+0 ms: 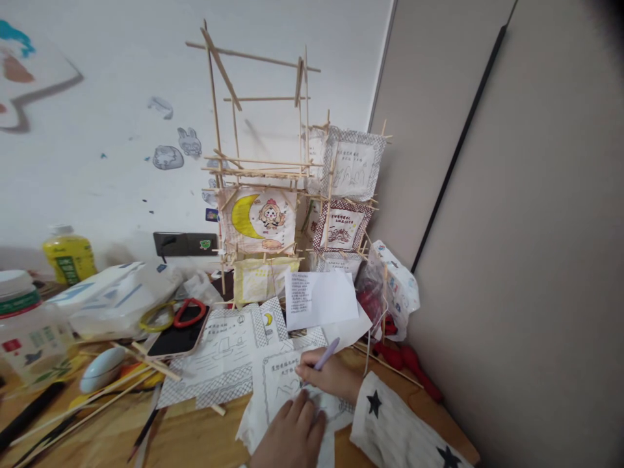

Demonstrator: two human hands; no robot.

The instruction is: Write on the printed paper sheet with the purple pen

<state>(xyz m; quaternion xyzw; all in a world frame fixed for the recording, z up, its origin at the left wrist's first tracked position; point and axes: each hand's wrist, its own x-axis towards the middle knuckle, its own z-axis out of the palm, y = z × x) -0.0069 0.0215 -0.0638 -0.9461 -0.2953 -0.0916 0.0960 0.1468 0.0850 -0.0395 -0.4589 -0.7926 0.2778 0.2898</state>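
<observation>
A purple pen (327,354) is pinched in my right hand (336,378), its tip down on a sheet of drawing paper (273,390). That sheet carries a patterned border, handwritten characters and line-drawn hills. Flat on the lower part of the paper lies my left hand (292,432), fingers stretched out and just below the pen tip. To the left, partly under the worked sheet, is another drawing (224,344) with a sailing boat and a lattice border. Behind my right hand, a white page of printed text (322,299) leans up.
A wooden-stick frame (263,172) hung with drawn panels stands against the wall. Scissors (190,313) lie on a phone (180,335); bottles (68,257), a plastic-wrapped packet (119,299) and loose sticks (97,403) crowd the left. A plastic bag (394,286) sits right, near the grey cabinet (511,227).
</observation>
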